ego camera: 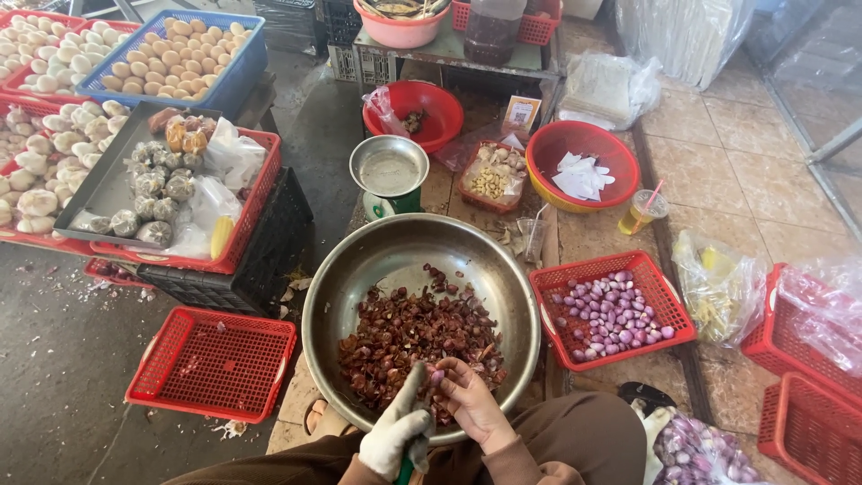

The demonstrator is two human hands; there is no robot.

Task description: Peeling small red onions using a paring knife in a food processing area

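A wide steel bowl (pixel 420 269) sits on the floor right in front of the seated person, its near half heaped with reddish-brown shallot skins (pixel 413 337). Over the near rim of that bowl both hands meet: the left hand (pixel 397 431), in a dirty white glove, is curled round a green handle whose end just shows below it, though I cannot tell what the tool is; the bare right hand (pixel 471 400) has its fingers (pixel 446 373) pinched shut on a small purple shallot (pixel 437 377), held just above the skins and touching the gloved fingertips. The shallot is too small and too covered to tell which way its long axis runs. To the right of the bowl a red mesh basket (pixel 620 305) holds peeled purple shallots, and to the near left lies another red basket (pixel 214 362) turned over on the concrete. Farther left, red and blue crates carry pale eggs, with a grey tray (pixel 108 184) of ash-coated eggs and clear plastic bags. Beyond the bowl stand a small steel pan on a green scale (pixel 389 171), two red plastic bowls, and between them a small square card (pixel 521 111) with a pale border propped upright. A clear bag (pixel 718 287) of yellowish stuff lies at right.
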